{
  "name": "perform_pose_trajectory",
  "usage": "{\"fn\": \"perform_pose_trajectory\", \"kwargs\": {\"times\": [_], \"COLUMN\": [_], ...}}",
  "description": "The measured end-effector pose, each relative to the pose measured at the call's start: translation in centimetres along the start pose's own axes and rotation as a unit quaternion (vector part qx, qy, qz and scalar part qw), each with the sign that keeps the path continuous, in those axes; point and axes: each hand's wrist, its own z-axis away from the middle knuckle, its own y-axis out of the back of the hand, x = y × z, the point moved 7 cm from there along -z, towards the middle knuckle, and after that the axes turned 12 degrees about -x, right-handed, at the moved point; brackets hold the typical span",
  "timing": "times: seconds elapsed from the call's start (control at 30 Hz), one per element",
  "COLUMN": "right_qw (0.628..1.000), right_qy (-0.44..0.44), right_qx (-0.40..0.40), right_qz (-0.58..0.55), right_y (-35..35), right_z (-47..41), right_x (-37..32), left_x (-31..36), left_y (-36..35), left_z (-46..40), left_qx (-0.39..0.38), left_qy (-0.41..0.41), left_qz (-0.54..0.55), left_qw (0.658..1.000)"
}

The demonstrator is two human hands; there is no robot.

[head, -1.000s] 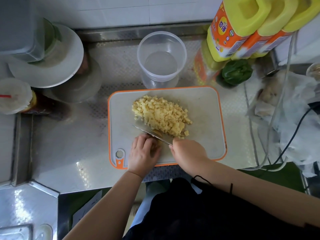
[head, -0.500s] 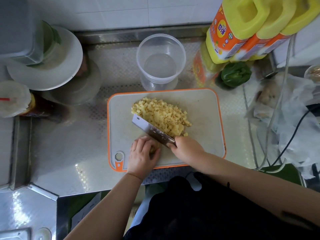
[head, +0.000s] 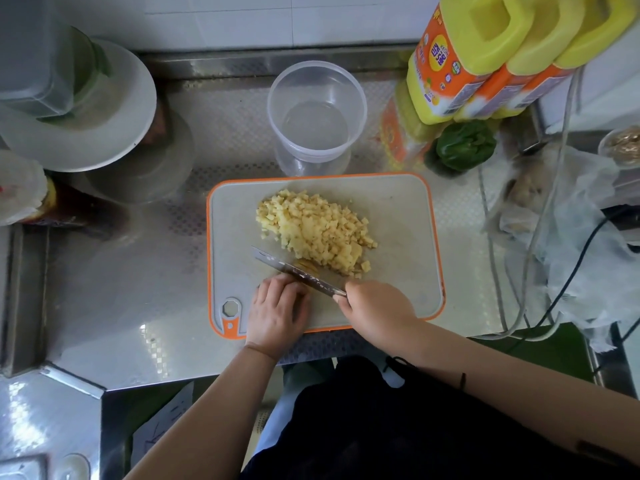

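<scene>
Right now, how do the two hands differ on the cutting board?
The left hand curls its fingers onto the yellow piece beside the blade; the right hand grips the knife handle. The left hand sits by the hanging hole; the right hand sits further right. Both lie knuckles-up over the near edge of the cutting board.

Pale grey rectangular plastic cutting board (head: 398,209), rimmed in orange. Pale yellow heap of diced cubes (head: 311,230). Silver steel knife (head: 298,273), perhaps speckled dark. Yellow plastic bottles (head: 485,53), orange-labelled. Fine checkered embossing across grey steel counter (head: 138,271).
</scene>
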Motion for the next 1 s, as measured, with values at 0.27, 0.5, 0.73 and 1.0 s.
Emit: {"fn": "perform_pose_trajectory", "kwargs": {"times": [0.27, 0.5, 0.73, 1.0], "right_qw": [0.999, 0.999, 0.994, 0.999], "right_qy": [-0.012, -0.011, -0.034, -0.02], "right_qx": [-0.007, -0.017, -0.048, -0.018], "right_qz": [0.036, 0.03, -0.093, -0.029], "right_y": [-0.9, -2.0, -1.1, 0.1], "right_z": [-0.9, -2.1, -2.8, -0.2], "right_x": [-0.9, -0.9, 1.1, -0.2], "left_x": [-0.2, -0.3, 0.0, 0.5], "left_y": [-0.2, 0.0, 0.1, 1.2], "left_z": [-0.2, -0.4, -0.3, 0.1], "left_qx": [-0.008, -0.015, -0.003, 0.017], "left_qy": [0.019, 0.021, 0.009, -0.004], "left_qz": [0.016, 0.024, 0.007, -0.016], "left_qw": [1.0, 0.999, 1.0, 1.0]}}
